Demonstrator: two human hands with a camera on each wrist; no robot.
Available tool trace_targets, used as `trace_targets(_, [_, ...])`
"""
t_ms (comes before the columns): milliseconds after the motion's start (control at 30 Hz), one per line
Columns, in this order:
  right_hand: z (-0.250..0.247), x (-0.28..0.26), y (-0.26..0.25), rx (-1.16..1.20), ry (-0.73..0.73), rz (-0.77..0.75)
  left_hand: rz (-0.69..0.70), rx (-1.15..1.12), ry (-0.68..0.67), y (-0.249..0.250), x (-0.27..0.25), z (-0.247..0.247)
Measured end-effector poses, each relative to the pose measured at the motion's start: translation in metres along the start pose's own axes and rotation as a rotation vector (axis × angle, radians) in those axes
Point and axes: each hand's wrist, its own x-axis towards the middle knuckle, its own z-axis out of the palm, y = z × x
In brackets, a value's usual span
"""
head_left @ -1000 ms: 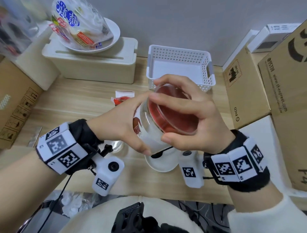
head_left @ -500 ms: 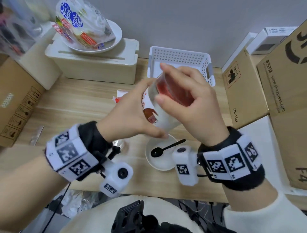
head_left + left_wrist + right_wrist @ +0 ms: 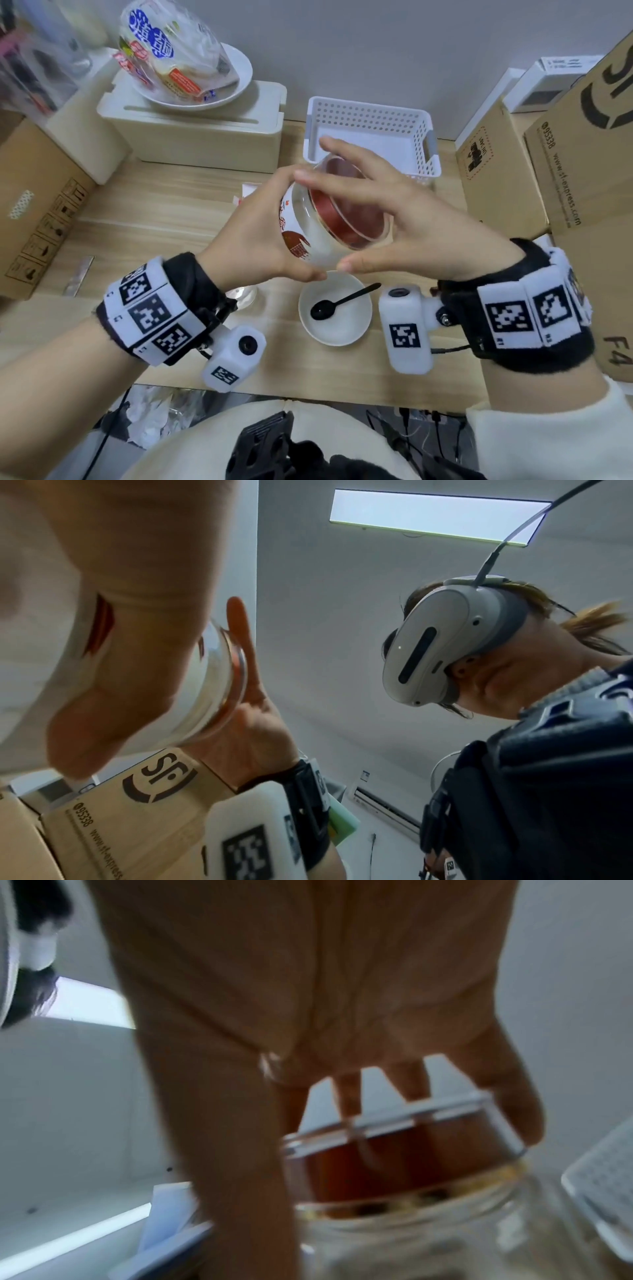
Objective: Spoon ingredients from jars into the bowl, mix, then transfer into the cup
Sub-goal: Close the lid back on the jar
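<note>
My left hand [image 3: 253, 240] grips a glass jar [image 3: 301, 233] with a red-and-white label, tilted in the air above the white bowl [image 3: 356, 329]. The jar's clear lid [image 3: 346, 212] shows red through it. My right hand [image 3: 421, 233] is spread over that lid with fairly straight fingers; the thumb touches the lower rim and the index finger stands off it. A black spoon [image 3: 337, 303] lies in the bowl. In the right wrist view the fingers [image 3: 346, 1096] reach across the lid [image 3: 394, 1150]. In the left wrist view my left hand [image 3: 120, 642] wraps the jar [image 3: 212, 674].
A white perforated basket [image 3: 370, 116] stands behind the jar. Cardboard boxes [image 3: 507, 178] line the right side. A cream box [image 3: 205, 137] with a plate and a bagged pack is at the back left. A clear glass piece [image 3: 245, 296] sits half hidden by my left wrist.
The jar went up and away, then came back tilted toward me. My right hand has gone from a firm grip round the lid to spread, straighter fingers.
</note>
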Motion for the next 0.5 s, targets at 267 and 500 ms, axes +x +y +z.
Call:
trace_targets(267, [-0.004,-0.001,-0.003,-0.227,0.095,0.340,-0.033,0.048,-0.022,0.000,-0.009,0.010])
trace_targets(500, [-0.003,-0.004,-0.004,-0.168,0.045,0.188,-0.007,0.079,-0.029,-0.004,-0.008,0.011])
